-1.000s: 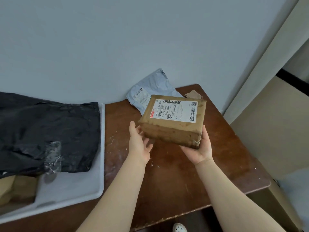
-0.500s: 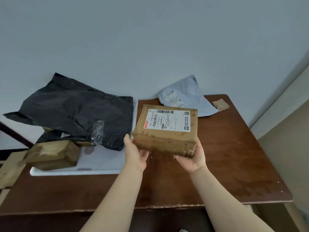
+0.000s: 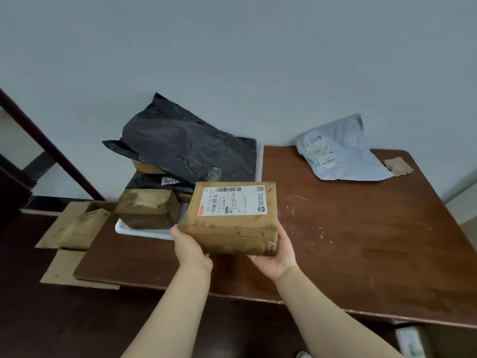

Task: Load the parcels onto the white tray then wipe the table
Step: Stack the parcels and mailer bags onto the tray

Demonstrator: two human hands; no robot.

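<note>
I hold a brown cardboard parcel (image 3: 232,220) with a white shipping label above the brown table (image 3: 361,241). My left hand (image 3: 189,245) grips its left near corner and my right hand (image 3: 280,250) cups its right near corner from below. The parcel hangs over the near right corner of the white tray (image 3: 144,232). On the tray lie a small brown box (image 3: 148,209) and black plastic mailer bags (image 3: 185,146). A grey plastic mailer (image 3: 340,153) lies at the back of the table by the wall.
A small scrap of brown cardboard (image 3: 397,165) sits at the table's back right corner. Flattened cardboard pieces (image 3: 74,226) lie on the floor left of the table. A dark diagonal rail (image 3: 51,148) runs along the wall at left.
The parcel, held in both hands, has moved left from the table's middle toward the tray. My view has swung left, so the tray and its load now show in full.
</note>
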